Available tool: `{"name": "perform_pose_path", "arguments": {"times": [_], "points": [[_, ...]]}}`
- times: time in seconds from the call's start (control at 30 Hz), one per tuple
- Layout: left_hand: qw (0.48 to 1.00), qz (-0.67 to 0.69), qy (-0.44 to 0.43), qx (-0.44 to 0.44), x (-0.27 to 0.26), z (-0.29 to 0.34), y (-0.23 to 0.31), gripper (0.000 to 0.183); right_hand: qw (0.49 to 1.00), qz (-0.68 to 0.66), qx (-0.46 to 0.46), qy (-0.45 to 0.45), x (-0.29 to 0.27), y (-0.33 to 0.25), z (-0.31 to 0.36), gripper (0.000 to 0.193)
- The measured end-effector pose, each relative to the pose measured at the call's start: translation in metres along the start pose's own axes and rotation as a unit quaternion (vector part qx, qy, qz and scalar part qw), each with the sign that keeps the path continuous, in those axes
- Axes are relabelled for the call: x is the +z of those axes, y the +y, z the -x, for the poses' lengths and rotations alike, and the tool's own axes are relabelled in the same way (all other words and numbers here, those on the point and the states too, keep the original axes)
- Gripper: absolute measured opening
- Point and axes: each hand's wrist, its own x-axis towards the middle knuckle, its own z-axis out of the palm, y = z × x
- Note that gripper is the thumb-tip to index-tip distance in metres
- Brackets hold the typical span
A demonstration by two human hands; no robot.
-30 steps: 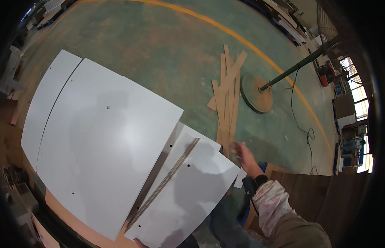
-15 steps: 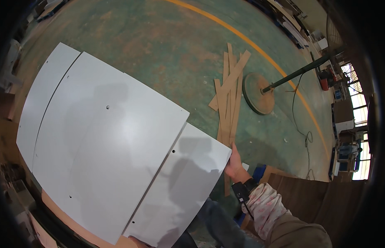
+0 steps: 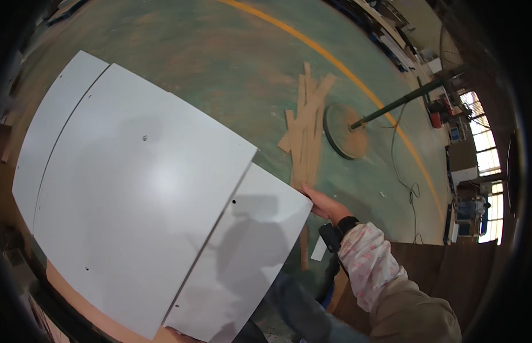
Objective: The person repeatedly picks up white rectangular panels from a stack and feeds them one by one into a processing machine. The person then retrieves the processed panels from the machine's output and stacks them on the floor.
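My right hand (image 3: pixel 323 204) grips the far right corner of a narrow white panel (image 3: pixel 243 263) that lies flat beside a larger white panel (image 3: pixel 140 206). A black watch and a patterned sleeve cover that arm. My left hand (image 3: pixel 180 335) shows only as a sliver at the panel's near edge, at the bottom of the picture; its fingers are hidden. A third white panel (image 3: pixel 49 137) lies under the large one at the left.
Several thin wooden strips (image 3: pixel 305 143) lie on the green floor beyond the panels. A round base with a dark pole (image 3: pixel 346 131) stands next to them. A cable (image 3: pixel 403 171) trails across the floor; a yellow line (image 3: pixel 357 80) curves past.
A thin strip that lay along the joint between the panels is gone. My right hand came down from the air onto the narrow panel's corner, and the panel now lies flat.
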Motion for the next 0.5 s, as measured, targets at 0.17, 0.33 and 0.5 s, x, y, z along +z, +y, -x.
{"name": "perform_pose_path", "arguments": {"times": [0.17, 0.33, 0.5], "points": [[1.0, 0.001, -0.021, 0.0, -0.006, -0.006, 0.003, 0.091, 0.996, -0.088, -0.021, 0.016, 0.003, 0.001, -0.003, 0.081], [0.997, -0.014, -0.07, 0.008, -0.013, -0.007, 0.02, 0.095, 0.911, -0.299, -0.166, 0.231, 0.018, 0.041, 0.004, 0.083], [0.994, -0.093, -0.05, -0.034, -0.077, 0.002, 0.026, 0.098, 0.855, -0.391, -0.116, 0.322, 0.077, 0.125, 0.138, 0.061]]}}
